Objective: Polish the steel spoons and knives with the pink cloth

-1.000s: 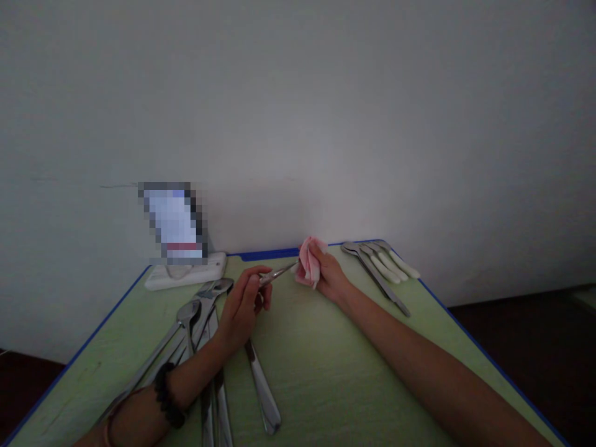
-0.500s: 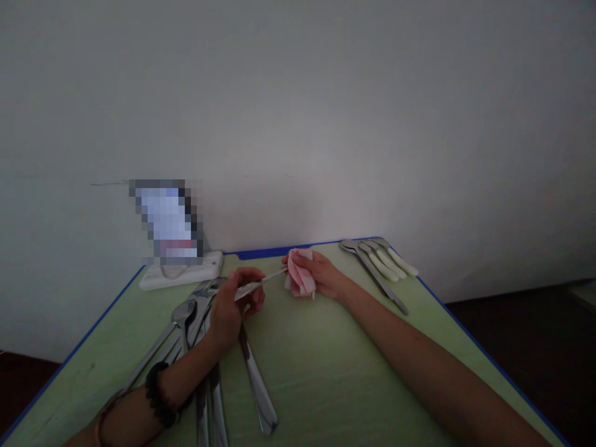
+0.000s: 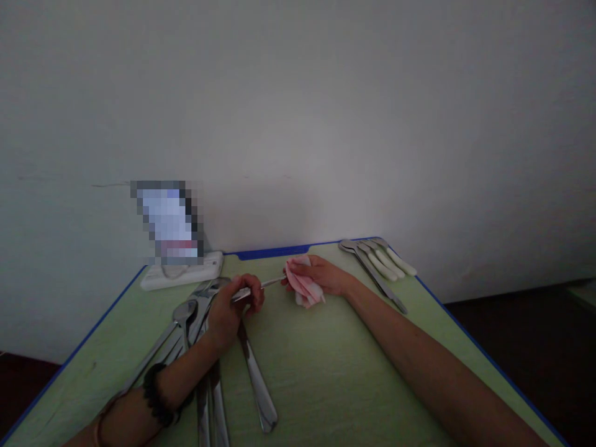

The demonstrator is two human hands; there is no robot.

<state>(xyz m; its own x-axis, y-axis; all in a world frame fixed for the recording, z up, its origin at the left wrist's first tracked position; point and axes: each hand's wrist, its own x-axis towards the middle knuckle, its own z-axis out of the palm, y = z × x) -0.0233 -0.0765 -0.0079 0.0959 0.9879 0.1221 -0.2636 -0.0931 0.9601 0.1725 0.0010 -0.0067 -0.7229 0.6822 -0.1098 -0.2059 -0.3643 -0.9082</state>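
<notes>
My left hand is closed around the handle of a slim metal piece of cutlery, which points to the right. Its far end goes into a folded pink and white cloth, so I cannot see whether it is a spoon or a fork. My right hand pinches that cloth around the end. Under and beside my left wrist lies a loose pile of metal cutlery, with a spoon on top and a shiny handle sticking out toward me.
At the back right of the green table several spoons and forks lie side by side, some with cream handles. A blurred-out phone leans upright on a white stand at the back left. The wall rises behind the table's blue edge.
My right hand and the cloth have shifted slightly, and the cloth's folds hang differently. My left fingers have curled a little more around the handle. The other cutlery lies as before.
</notes>
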